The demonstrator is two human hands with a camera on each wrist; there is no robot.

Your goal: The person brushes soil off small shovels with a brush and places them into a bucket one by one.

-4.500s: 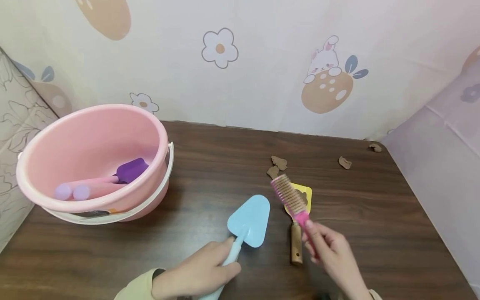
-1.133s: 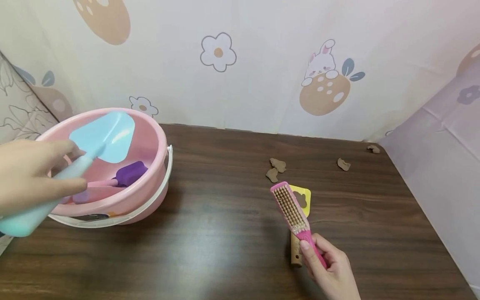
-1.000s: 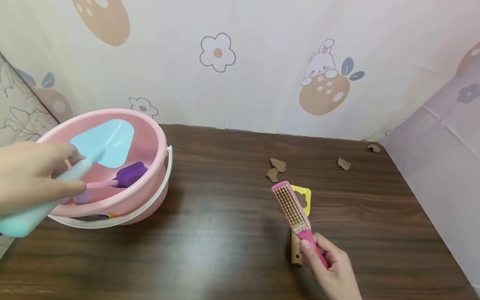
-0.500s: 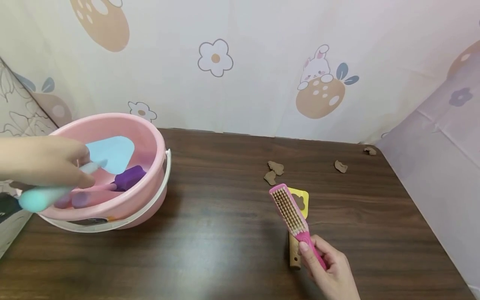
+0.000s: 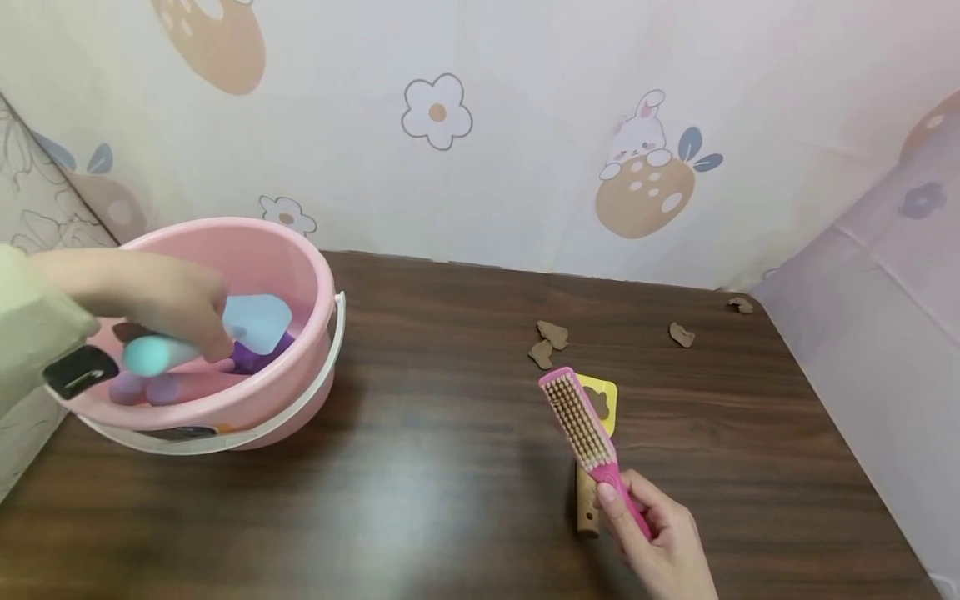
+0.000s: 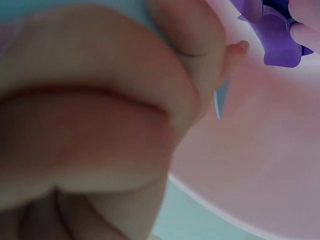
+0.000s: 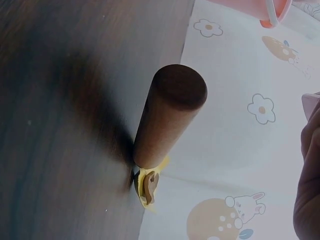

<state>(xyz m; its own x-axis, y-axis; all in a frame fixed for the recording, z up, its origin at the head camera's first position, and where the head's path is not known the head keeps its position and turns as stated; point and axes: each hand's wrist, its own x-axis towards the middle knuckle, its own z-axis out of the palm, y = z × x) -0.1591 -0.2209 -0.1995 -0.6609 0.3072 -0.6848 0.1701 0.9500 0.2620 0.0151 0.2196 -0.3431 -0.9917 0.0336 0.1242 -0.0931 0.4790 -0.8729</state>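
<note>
My left hand (image 5: 168, 296) is down inside the pink bucket (image 5: 318, 358), its fingers curled round the handle of a light blue trowel (image 5: 258, 322). The trowel's blade lies low in the bucket, over a purple shovel (image 5: 251, 360) that it partly covers. In the left wrist view, curled fingers (image 6: 100, 110) fill much of the picture, with purple pieces (image 6: 280, 45) beyond. Over the table, my right hand (image 5: 663, 533) pinches the handle of a pink brush (image 5: 577, 417), bristles facing up. Beneath it lies a yellow-bladed tool (image 5: 610, 408) with a wooden handle (image 5: 587, 504), partly hidden.
Two pink handles with lilac ends (image 5: 202, 386) lie in the bucket. Its white bail (image 5: 300, 417) hangs down at the front. Several brown clay-like scraps (image 5: 553, 335) are scattered on the dark wooden table (image 5: 420, 400). A patterned cloth (image 5: 510, 167) stands behind.
My left hand has carried the blue trowel from the table to the bucket, then down and rightward inside it. The right hand holds the brush almost still over the yellow-bladed tool.
</note>
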